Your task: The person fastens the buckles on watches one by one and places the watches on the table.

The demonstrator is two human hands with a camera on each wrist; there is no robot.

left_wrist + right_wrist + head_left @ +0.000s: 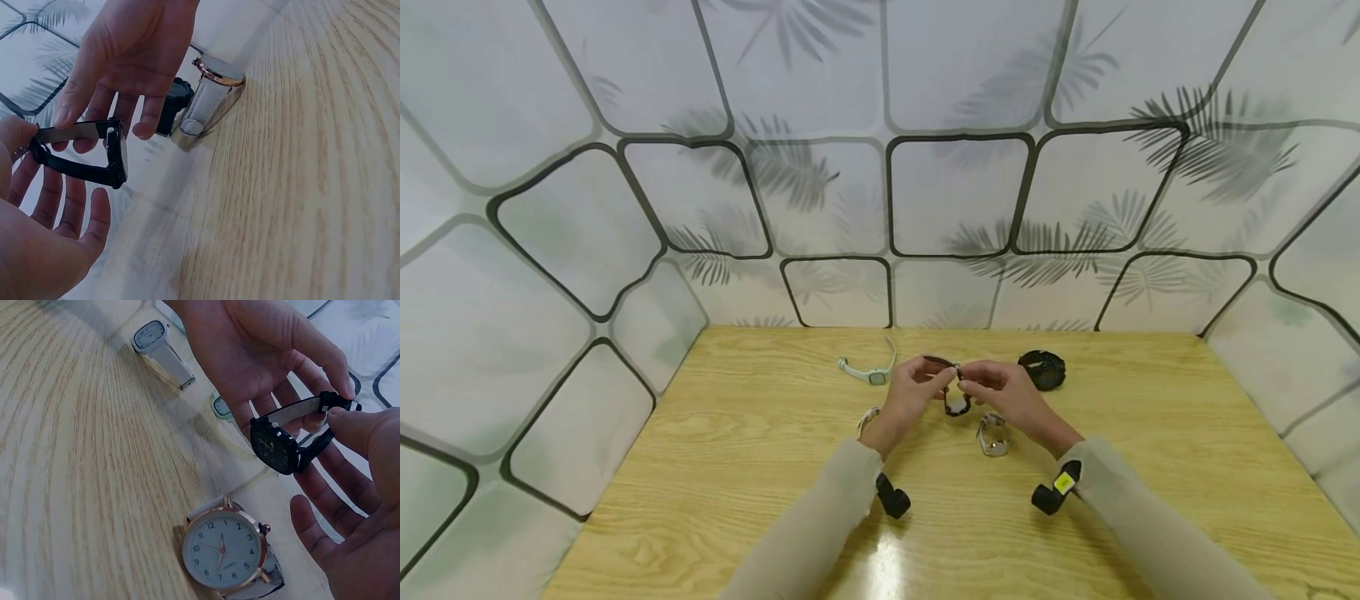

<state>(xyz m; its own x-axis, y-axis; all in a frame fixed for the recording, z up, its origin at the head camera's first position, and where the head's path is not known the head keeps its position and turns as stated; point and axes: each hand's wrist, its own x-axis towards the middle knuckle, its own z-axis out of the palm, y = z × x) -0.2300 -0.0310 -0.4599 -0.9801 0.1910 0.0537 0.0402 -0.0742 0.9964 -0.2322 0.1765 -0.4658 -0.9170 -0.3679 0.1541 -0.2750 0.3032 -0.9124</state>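
A black wristwatch [956, 407] with a squarish dark dial hangs between my two hands, raised in front of me. In the right wrist view the watch [273, 450] has its strap ends brought together in a loop. My left hand [912, 393] pinches the strap near the buckle between thumb and fingers. My right hand [1013, 398] pinches the strap right beside it, thumb close to the left thumb. The left wrist view shows the grey inner side of the strap [78, 130]; the other fingers of both hands spread below and behind it.
Nearer me on the wooden table [737, 450] stands a white-strapped watch with rose-gold rim [222, 550]. A white square-faced watch [150, 335] is by my left wrist. Farther back lie a mint-green watch [876, 377] and a large black watch [1051, 372]. A patterned cloth wall [940, 292] closes the back.
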